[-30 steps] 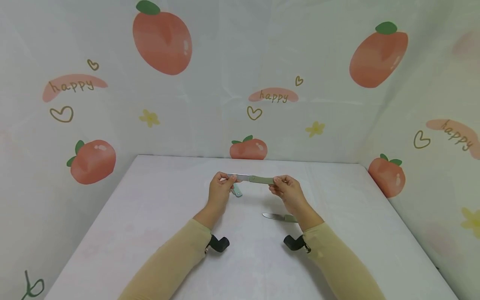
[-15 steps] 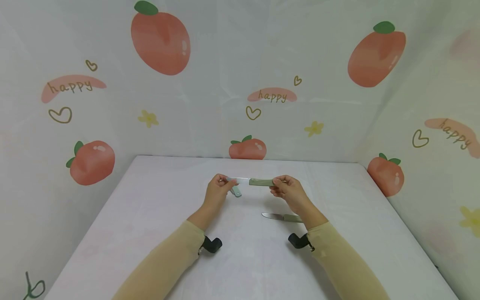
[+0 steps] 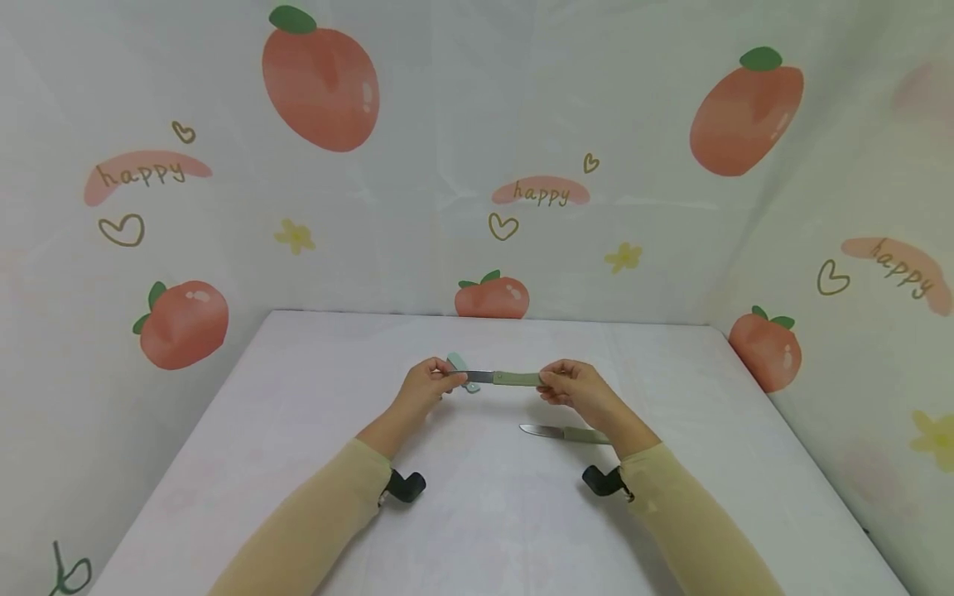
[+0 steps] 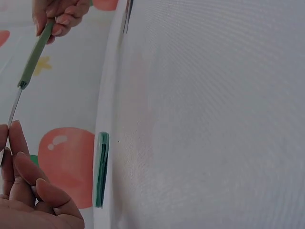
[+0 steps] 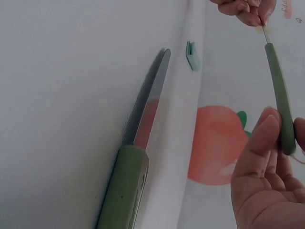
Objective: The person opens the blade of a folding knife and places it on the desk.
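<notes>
Nearest, tan sleeves point(image 3: 309, 526) run off the lower edge of the head view. Just nearer than the right hand point(image 3: 581, 391), a second knife point(image 3: 553, 431) lies on the white table point(image 3: 477, 530); the right wrist covers its handle end there, and the right wrist view cuts that end off. Between the hands, in the air, is the held knife point(image 3: 516, 378), with a slim green handle and a narrow grey blade. The right hand pinches the handle's end; the left hand point(image 3: 421, 391) pinches the blade, its fingers hiding the tip in the head view. Beyond the left hand sits a mint-green object point(image 3: 457, 362), partly masked by the blade, perhaps a folded tool. Behind stands the fruit-printed backdrop point(image 3: 440, 108).
</notes>
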Available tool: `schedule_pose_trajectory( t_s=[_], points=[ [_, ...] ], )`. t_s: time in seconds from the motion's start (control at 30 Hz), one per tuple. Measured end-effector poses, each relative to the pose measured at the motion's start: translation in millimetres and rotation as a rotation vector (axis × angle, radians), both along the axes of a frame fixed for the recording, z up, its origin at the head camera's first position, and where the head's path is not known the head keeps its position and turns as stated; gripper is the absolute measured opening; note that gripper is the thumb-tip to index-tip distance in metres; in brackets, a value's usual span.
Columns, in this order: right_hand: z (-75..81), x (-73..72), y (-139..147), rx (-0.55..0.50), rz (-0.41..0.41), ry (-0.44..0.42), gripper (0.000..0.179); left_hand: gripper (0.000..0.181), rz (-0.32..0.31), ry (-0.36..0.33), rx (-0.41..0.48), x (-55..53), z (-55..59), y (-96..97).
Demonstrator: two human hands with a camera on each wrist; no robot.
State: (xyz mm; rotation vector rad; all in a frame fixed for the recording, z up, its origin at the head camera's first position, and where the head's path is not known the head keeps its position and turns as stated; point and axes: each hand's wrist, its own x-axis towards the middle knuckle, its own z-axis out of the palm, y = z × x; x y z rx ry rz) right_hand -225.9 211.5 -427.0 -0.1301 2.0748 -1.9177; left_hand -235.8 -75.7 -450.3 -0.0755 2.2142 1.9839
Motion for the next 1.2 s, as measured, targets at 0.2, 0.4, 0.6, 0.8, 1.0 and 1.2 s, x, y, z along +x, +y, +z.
schedule_pose_trajectory(
  t_s=[0.2, 0.4, 0.6, 0.8, 1.0, 1.2],
  points=[
    [-0.5, 1.1, 4.9, 0.053, 0.063, -0.001, 0.024, 0.022, -0.044, -0.032, -0.045, 0.9, 0.1, -5.5],
    [-1.1, 1.3, 8.8, 0.152, 0.096, -0.013, 0.021, 0.023, -0.065, -0.064, -0.116, 2.0, -0.6, -7.7],
    [-3.6, 1.0, 11.5, 0.187, 0.148, 0.014, 0.019, 0.024, -0.083, -0.076, -0.157, 0.8, -5.9, -8.1],
    [-5.9, -0.5, 11.8, 0.205, 0.127, 0.018, 0.018, 0.024, -0.085, -0.104, -0.165, -2.7, -8.0, -6.4],
    [-7.7, -2.4, 12.3, 0.23, 0.104, 0.005, 0.02, 0.025, -0.089, -0.136, -0.187, -4.8, -5.1, -4.7],
    [-9.2, -4.7, 14.7, 0.226, 0.109, -0.005, 0.019, 0.024, -0.116, -0.14, -0.196, -8.4, -5.6, -6.4]
  ],
)
